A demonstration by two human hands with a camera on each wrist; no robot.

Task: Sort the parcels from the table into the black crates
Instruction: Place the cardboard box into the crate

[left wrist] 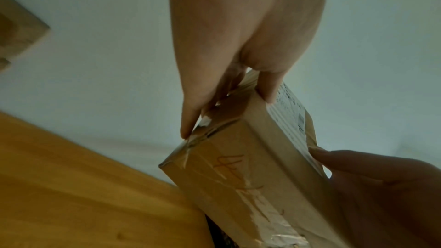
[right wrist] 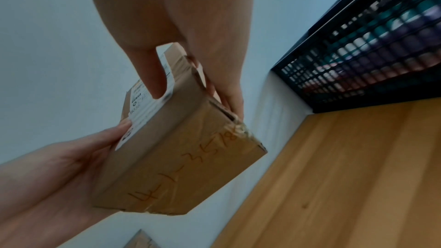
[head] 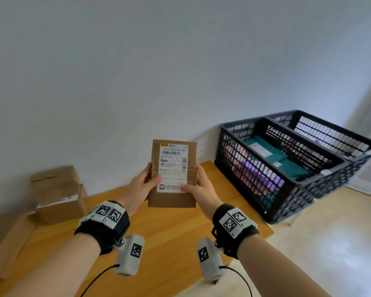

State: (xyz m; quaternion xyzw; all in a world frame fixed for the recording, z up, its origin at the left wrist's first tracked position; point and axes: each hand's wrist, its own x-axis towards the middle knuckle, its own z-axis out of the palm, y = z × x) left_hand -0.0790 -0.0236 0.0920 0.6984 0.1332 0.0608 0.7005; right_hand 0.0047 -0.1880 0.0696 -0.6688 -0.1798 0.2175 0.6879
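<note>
A flat brown cardboard parcel with a white shipping label is held upright above the wooden table, label facing me. My left hand grips its left edge, thumb on the label. My right hand grips its right edge, thumb on the label's lower part. The left wrist view shows the parcel from below, with orange writing on its bottom face. In the right wrist view the parcel is pinched between thumb and fingers. Two black crates stand to the right, the near one holding teal, pink and purple bags.
Several brown cardboard boxes lie on the left of the table against the white wall. The far crate sits behind the near one, its contents mostly hidden. Pale floor lies beyond the table's right edge.
</note>
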